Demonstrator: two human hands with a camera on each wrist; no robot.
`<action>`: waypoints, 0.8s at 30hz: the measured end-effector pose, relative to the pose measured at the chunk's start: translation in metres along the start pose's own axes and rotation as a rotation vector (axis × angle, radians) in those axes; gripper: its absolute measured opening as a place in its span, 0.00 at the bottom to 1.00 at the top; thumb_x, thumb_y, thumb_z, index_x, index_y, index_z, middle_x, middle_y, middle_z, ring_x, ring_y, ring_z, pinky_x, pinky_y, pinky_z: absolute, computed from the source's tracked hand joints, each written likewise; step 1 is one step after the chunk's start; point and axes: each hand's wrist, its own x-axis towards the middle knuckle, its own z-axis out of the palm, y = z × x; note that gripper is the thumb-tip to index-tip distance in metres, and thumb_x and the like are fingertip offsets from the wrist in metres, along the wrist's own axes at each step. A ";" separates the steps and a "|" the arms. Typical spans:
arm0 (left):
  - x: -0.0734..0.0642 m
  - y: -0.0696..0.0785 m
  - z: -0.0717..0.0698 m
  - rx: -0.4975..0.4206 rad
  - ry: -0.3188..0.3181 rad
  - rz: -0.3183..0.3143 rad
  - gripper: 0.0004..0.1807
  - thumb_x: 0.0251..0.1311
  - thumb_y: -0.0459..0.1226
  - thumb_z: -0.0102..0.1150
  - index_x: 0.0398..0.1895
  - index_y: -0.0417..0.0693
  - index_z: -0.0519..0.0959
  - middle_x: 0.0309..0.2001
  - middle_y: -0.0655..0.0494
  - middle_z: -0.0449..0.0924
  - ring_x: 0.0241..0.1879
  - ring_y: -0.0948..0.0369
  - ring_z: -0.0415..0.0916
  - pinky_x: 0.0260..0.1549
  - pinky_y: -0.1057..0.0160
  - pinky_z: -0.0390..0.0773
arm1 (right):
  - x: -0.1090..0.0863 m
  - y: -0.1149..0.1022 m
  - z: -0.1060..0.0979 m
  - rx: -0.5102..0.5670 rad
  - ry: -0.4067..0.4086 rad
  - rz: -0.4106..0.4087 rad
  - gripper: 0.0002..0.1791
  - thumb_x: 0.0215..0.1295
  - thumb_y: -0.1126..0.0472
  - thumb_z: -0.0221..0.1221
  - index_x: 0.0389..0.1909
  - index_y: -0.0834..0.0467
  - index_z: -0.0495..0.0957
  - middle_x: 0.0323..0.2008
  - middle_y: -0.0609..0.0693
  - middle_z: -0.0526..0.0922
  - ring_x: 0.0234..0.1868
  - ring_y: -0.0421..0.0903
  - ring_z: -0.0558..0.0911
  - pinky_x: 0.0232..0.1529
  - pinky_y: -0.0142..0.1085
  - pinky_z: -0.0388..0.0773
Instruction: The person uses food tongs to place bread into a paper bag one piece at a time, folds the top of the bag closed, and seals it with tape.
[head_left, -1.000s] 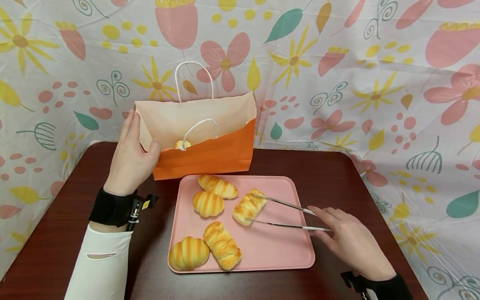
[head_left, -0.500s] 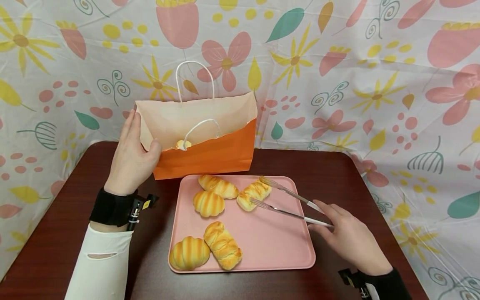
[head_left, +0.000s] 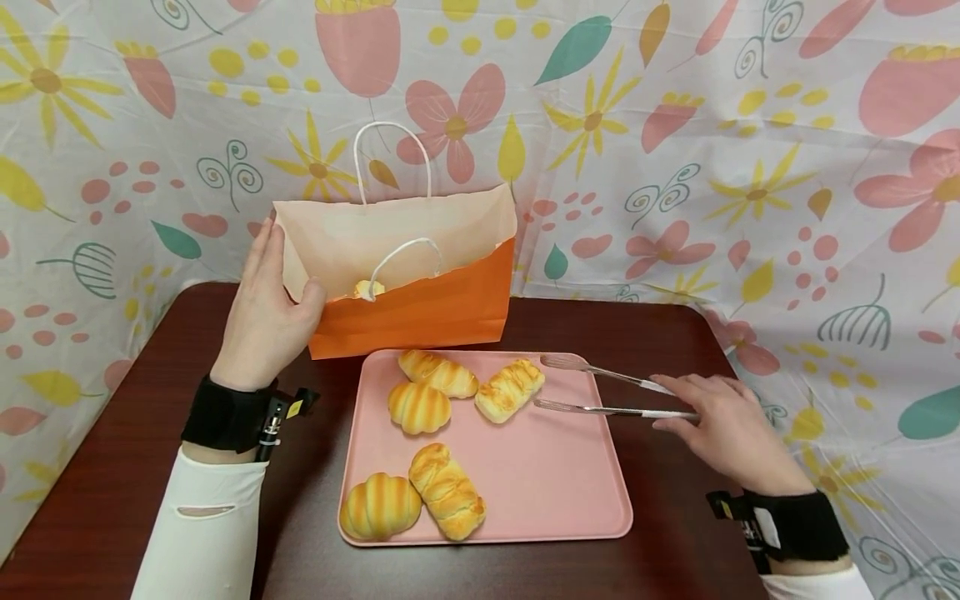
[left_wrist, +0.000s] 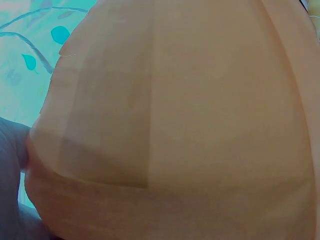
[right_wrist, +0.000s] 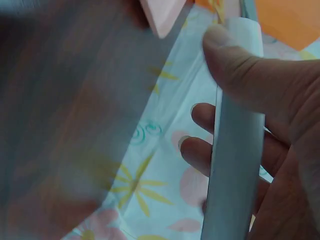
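My left hand (head_left: 264,310) rests on the left side of an orange paper bag (head_left: 420,308), fingers straight, thumb by its front edge. Tan paper (left_wrist: 200,110) of the bag fills most of the left wrist view. In my right hand (head_left: 735,429) I hold metal tongs (head_left: 600,410), their arms spread. A pale handle (right_wrist: 235,150) lies between thumb and fingers in the right wrist view. Left of the tongs' tips, apart from them, a rectangular bread roll (head_left: 510,390) sits on the pink tray (head_left: 555,492).
Two ridged rolls, including one ridged roll (head_left: 418,407), an oblong bread (head_left: 438,372) and a braided bread (head_left: 447,492) also lie on the tray. A yellow piece (head_left: 367,288) shows inside the bag. A patterned cloth (head_left: 615,167) hangs behind the dark table (head_left: 660,333).
The tongs pushed the rectangular roll toward the back right, then came off it. My right hand has moved to the right with the tongs. The left hand and bag stay in place.
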 end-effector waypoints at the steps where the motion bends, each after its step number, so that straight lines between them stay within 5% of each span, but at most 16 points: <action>1: 0.000 0.000 0.000 -0.001 0.000 -0.001 0.44 0.67 0.44 0.48 0.83 0.49 0.43 0.84 0.53 0.38 0.82 0.48 0.43 0.77 0.38 0.51 | 0.003 0.003 -0.001 -0.002 -0.001 -0.005 0.36 0.48 0.52 0.76 0.63 0.46 0.80 0.45 0.47 0.87 0.47 0.54 0.82 0.60 0.60 0.63; 9: 0.001 0.000 0.000 0.002 0.007 0.008 0.44 0.67 0.44 0.47 0.83 0.49 0.43 0.84 0.52 0.39 0.82 0.49 0.44 0.77 0.39 0.52 | 0.037 0.017 -0.006 0.000 0.000 -0.076 0.36 0.48 0.57 0.76 0.63 0.47 0.80 0.49 0.51 0.86 0.52 0.58 0.80 0.77 0.61 0.42; 24: 0.001 -0.001 0.001 0.002 0.007 0.008 0.44 0.67 0.43 0.48 0.83 0.49 0.43 0.84 0.51 0.40 0.82 0.47 0.45 0.77 0.38 0.52 | 0.109 0.020 -0.020 0.019 -0.231 -0.170 0.34 0.50 0.60 0.76 0.61 0.45 0.81 0.56 0.50 0.84 0.62 0.58 0.74 0.73 0.69 0.34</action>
